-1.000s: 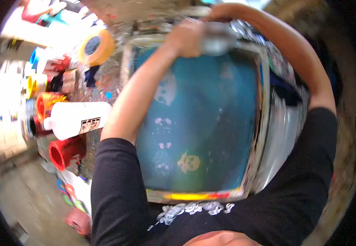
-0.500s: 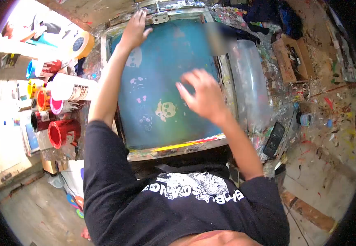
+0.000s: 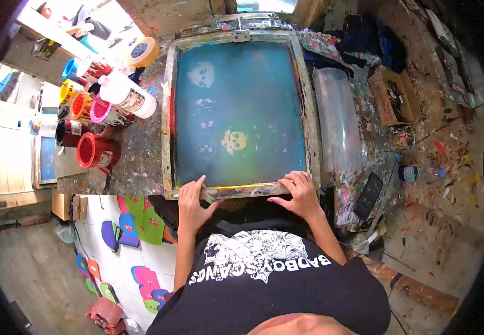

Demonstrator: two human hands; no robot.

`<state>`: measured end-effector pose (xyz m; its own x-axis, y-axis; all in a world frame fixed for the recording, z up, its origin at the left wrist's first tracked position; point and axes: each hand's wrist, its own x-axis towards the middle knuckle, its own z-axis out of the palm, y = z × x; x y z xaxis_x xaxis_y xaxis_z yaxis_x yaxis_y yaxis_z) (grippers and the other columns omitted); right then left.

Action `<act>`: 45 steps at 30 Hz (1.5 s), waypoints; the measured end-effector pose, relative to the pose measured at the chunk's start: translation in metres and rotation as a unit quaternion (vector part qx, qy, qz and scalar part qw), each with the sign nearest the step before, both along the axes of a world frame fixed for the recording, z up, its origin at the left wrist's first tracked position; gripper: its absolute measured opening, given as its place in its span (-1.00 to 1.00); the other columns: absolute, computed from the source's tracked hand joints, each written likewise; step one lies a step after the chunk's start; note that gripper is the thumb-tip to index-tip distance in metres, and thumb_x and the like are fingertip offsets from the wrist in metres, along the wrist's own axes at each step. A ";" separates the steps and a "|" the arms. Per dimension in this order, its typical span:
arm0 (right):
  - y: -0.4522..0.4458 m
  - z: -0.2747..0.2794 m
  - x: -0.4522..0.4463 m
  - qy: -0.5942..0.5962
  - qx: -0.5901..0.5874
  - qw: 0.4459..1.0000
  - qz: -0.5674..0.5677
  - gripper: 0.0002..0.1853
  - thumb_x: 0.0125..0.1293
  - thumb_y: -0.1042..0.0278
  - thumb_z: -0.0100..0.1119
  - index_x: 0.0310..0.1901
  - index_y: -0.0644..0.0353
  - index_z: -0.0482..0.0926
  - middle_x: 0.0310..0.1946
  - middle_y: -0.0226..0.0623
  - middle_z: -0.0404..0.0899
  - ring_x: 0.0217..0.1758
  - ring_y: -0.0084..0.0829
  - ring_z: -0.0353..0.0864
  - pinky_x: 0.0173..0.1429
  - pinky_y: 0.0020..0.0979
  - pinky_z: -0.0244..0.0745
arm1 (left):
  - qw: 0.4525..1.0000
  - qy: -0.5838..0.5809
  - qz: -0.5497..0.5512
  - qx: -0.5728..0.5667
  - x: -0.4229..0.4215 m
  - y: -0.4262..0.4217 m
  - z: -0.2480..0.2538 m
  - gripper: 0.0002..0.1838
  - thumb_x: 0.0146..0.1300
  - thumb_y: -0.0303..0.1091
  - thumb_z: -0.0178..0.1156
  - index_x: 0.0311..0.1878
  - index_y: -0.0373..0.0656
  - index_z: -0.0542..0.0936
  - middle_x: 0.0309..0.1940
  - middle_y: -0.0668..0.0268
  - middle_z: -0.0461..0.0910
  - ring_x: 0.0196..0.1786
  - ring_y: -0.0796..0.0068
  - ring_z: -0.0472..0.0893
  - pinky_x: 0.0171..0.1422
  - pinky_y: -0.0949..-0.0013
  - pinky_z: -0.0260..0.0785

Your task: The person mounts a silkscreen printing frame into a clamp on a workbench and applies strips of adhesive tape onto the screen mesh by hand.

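Note:
A screen printing frame (image 3: 311, 123) lies in front of me, its wooden rim stained with paint. Its blue-green mesh (image 3: 253, 92) carries pale skull and small bow-like shapes, with a yellowish glow around the lower skull. My left hand (image 3: 193, 207) holds the near rim close to the left corner, fingers over the top and thumb toward the middle. Near the right corner, my right hand (image 3: 301, 198) grips the same rim in the same way. A metal hinge clamp (image 3: 241, 36) sits at the frame's far edge.
Several paint pots, including a red one (image 3: 98, 152), and a white bottle (image 3: 127, 96) crowd the left side. On the right are a clear plastic roll (image 3: 336, 120), a phone (image 3: 368, 196) and a cardboard box (image 3: 386, 109). Coloured cut pieces (image 3: 144, 218) lie lower left. Another person sits at upper left.
Both hands have come down toward me, the left from the far-left corner and the right from above the mesh, onto the frame's near rim. The view has shifted, showing more floor.

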<state>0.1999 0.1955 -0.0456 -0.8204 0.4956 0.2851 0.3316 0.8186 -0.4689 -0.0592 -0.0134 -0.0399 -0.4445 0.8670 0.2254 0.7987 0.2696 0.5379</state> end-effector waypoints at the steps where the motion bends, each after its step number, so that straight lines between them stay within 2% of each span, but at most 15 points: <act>1: 0.001 -0.004 0.002 0.004 0.008 1.000 0.004 -0.48 0.09 -0.09 0.54 -0.12 0.17 0.66 -0.11 -0.27 0.56 0.09 -0.18 0.52 0.26 -0.14 0.39 | 1.000 0.004 0.004 0.008 -0.001 -0.002 -0.005 -0.06 -0.20 -0.36 0.64 0.36 -0.14 0.47 -0.08 0.19 0.62 0.06 0.07 0.57 0.28 0.09 0.37; 4: 0.003 -0.011 0.005 0.005 0.010 1.000 0.012 -0.52 0.07 0.01 0.57 -0.12 0.18 0.66 -0.12 -0.27 0.57 0.10 -0.17 0.53 0.26 -0.14 0.40 | 0.999 -0.007 -0.016 0.047 -0.005 -0.004 -0.012 -0.12 -0.22 -0.45 0.63 0.29 -0.15 0.47 -0.12 0.22 0.64 -0.03 0.11 0.59 0.17 0.10 0.40; 7: 0.003 -0.005 0.004 0.003 -0.007 1.000 0.006 -0.53 0.07 0.02 0.57 -0.13 0.18 0.67 -0.11 -0.27 0.58 0.10 -0.16 0.53 0.25 -0.14 0.40 | 0.997 0.000 -0.031 0.065 -0.007 -0.005 -0.014 -0.14 -0.23 -0.42 0.64 0.26 -0.20 0.49 -0.11 0.18 0.63 -0.02 0.08 0.59 0.15 0.11 0.43; 20: 0.006 -0.004 0.007 0.022 0.006 1.000 0.013 -0.53 0.09 -0.01 0.56 -0.14 0.20 0.69 -0.13 -0.25 0.58 0.06 -0.16 0.55 0.22 -0.15 0.42 | 0.997 0.014 -0.039 0.059 -0.007 -0.006 -0.011 -0.18 -0.15 -0.39 0.63 0.24 -0.20 0.46 -0.11 0.18 0.66 -0.02 0.08 0.59 0.14 0.12 0.44; 23: 0.003 -0.001 0.004 0.028 -0.005 1.000 0.011 -0.54 0.04 0.05 0.59 -0.15 0.22 0.69 -0.14 -0.25 0.59 0.06 -0.15 0.56 0.21 -0.12 0.42 | 0.997 0.018 -0.034 0.062 -0.006 -0.007 -0.008 -0.21 -0.14 -0.39 0.63 0.22 -0.22 0.47 -0.11 0.17 0.66 -0.03 0.06 0.59 0.14 0.11 0.44; 28: 0.003 -0.002 0.003 0.030 0.004 0.999 0.015 -0.53 0.10 -0.01 0.56 -0.14 0.21 0.68 -0.13 -0.24 0.58 0.06 -0.16 0.55 0.21 -0.14 0.43 | 0.998 0.021 -0.033 0.050 -0.007 -0.007 -0.006 -0.27 -0.11 -0.39 0.61 0.18 -0.23 0.50 -0.10 0.14 0.65 -0.01 0.04 0.60 0.12 0.10 0.45; 41: 0.005 -0.001 0.003 0.024 -0.006 1.000 0.016 -0.52 0.07 0.03 0.59 -0.14 0.23 0.69 -0.14 -0.22 0.59 0.04 -0.14 0.56 0.19 -0.15 0.43 | 0.999 0.007 -0.032 0.029 -0.003 -0.005 0.000 -0.33 -0.12 -0.42 0.59 0.11 -0.22 0.52 -0.06 0.11 0.62 0.04 -0.01 0.57 0.20 0.07 0.39; 45: 0.003 0.003 -0.001 0.030 0.007 0.999 0.020 -0.55 0.14 -0.01 0.53 -0.15 0.22 0.68 -0.16 -0.24 0.57 0.03 -0.17 0.55 0.18 -0.17 0.43 | 0.998 0.017 -0.039 0.038 -0.008 -0.007 -0.005 -0.34 -0.12 -0.43 0.59 0.11 -0.22 0.52 -0.06 0.10 0.63 0.03 -0.02 0.58 0.19 0.06 0.40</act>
